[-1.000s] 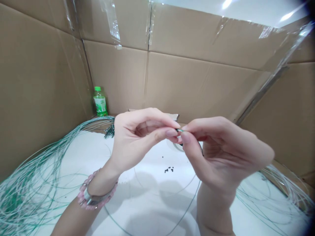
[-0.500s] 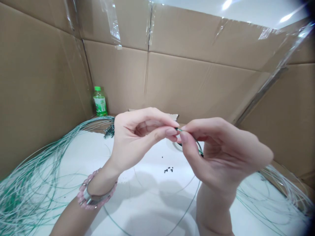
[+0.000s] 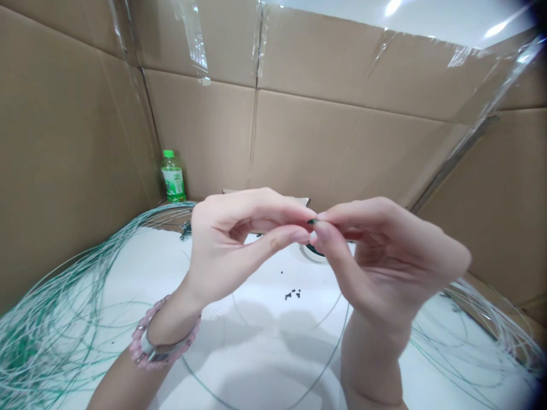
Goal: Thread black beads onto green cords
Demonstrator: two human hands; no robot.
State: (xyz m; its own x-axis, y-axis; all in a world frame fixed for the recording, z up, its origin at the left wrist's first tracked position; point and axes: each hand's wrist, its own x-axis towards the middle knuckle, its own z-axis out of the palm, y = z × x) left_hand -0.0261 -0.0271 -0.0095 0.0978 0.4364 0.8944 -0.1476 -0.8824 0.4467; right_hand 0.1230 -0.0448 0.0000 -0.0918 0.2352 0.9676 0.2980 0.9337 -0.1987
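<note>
My left hand (image 3: 239,245) and my right hand (image 3: 384,256) meet fingertip to fingertip above the white table. Between them shows a small black piece (image 3: 313,221), mostly covered by the fingers; my left thumb and index finger pinch it. The thumb and index finger of my right hand are pressed together on a thin green wire, largely hidden at the grip. A length of green wire (image 3: 331,359) hangs below my right hand and curves across the table. Beneath the hands lie several tiny black pieces (image 3: 293,294), loose on the white surface.
A bundle of green and white wires (image 3: 55,307) spreads over the left side, with more wires (image 3: 491,319) at right. Behind my hands sits a round white container (image 3: 314,256), partly hidden. A green bottle (image 3: 173,179) stands in the back left corner. Cardboard walls (image 3: 333,148) enclose the table.
The fingertips of both hands have come closer together, and less wire shows between them. The wire loop under my right fingers is no longer visible there.
</note>
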